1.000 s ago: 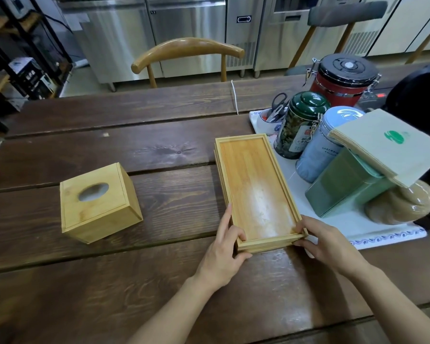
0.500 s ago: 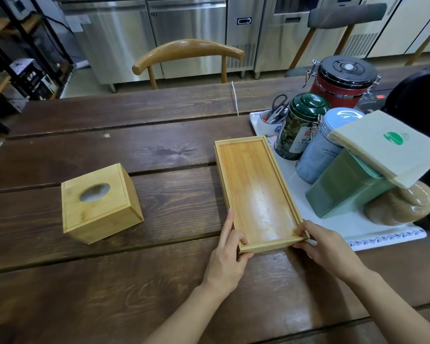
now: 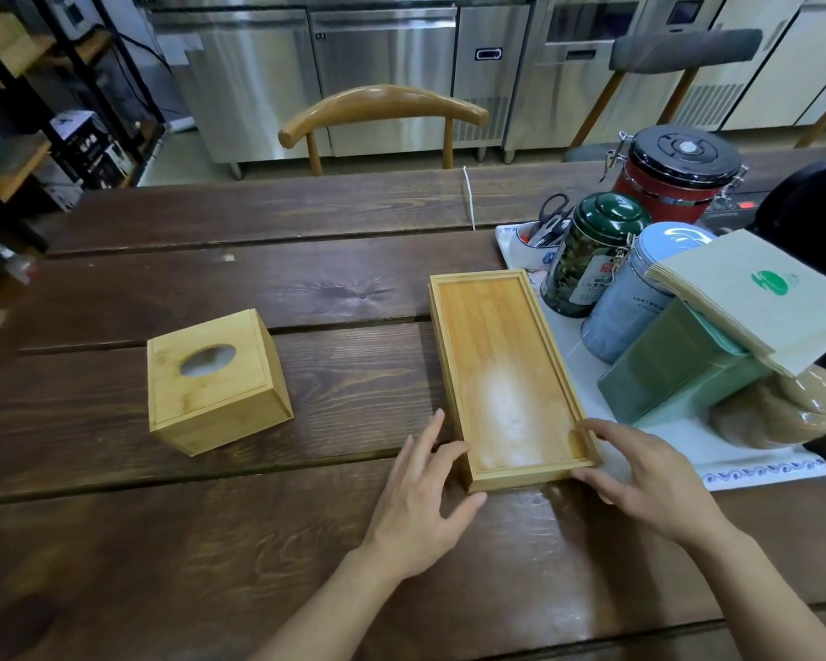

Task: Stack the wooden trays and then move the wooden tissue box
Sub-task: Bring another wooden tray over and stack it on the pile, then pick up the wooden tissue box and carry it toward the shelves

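Hands (image 3: pixel 535 484) flank stacked trays (image 3: pixel 506 374) — tissue box (image 3: pixel 213 379) left.

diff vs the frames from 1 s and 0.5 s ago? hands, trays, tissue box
Both hands have let go: the left hand and right hand, earlier pinching the near corners of the stacked rectangular bamboo trays, now sit open beside them, fingers lifted. The trays settled flat on the dark wooden table. The square bamboo tissue box and the canisters on the right are unchanged.

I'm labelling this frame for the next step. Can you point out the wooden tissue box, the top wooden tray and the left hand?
wooden tissue box (image 3: pixel 211 376): head view, on its top face.
top wooden tray (image 3: pixel 501 369): head view, on its inner floor.
left hand (image 3: pixel 418 503): head view, on the back of the hand.
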### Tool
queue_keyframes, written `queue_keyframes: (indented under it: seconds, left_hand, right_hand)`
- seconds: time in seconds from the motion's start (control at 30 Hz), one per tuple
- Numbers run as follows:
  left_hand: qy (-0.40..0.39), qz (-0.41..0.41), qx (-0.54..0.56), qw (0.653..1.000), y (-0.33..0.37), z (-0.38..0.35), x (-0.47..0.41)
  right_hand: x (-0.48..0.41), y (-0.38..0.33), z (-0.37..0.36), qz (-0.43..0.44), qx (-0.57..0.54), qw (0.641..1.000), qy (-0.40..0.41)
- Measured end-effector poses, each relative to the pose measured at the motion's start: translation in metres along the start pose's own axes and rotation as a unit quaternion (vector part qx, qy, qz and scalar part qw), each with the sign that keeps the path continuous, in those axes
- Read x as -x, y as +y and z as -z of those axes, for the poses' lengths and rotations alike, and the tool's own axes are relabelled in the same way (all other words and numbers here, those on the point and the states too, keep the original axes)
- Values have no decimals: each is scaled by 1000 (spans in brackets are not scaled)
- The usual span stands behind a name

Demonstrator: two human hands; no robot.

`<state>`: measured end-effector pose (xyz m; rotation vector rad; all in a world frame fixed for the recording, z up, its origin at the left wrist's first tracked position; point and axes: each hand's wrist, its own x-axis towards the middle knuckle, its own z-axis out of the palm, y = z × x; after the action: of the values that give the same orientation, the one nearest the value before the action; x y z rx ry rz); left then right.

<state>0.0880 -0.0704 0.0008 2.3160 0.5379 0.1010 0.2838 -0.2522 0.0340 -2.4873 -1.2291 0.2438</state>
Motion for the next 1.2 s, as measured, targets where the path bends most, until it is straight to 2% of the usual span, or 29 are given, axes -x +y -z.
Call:
queue_keyframes:
  seconds: [0.23, 0.57, 0.7, 0.83, 0.93, 1.0, 1.1, 1.2]
  left_hand:
    - [130, -7, -171, 977, -24, 50, 6]
    - [254, 110, -240, 931, -92, 148, 29]
    - [276, 155, -254, 914, -127, 171, 42]
    - [277, 214, -179, 920, -145, 178, 48]
    - [278, 239, -41, 929, -151, 174, 43]
    - [284, 225, 70, 929, -149, 169, 39]
    - [333, 223, 158, 902, -142, 163, 33]
    - [359, 250, 223, 871, -140, 162, 30]
  right_hand:
    - [-30, -40, 0, 28, 51, 998, 0]
    - [-116, -181, -60, 185, 50, 980, -45]
    - [-140, -230, -85, 226, 34, 971, -68]
    - [-154, -265, -104, 235, -3, 967, -100]
    - [-154, -279, -112, 214, -47, 966, -141]
    - [-151, -282, -114, 198, -60, 964, -164]
    - [-146, -285, -117, 183, -79, 963, -183]
    - [-145, -291, -123, 159, -104, 967, -167]
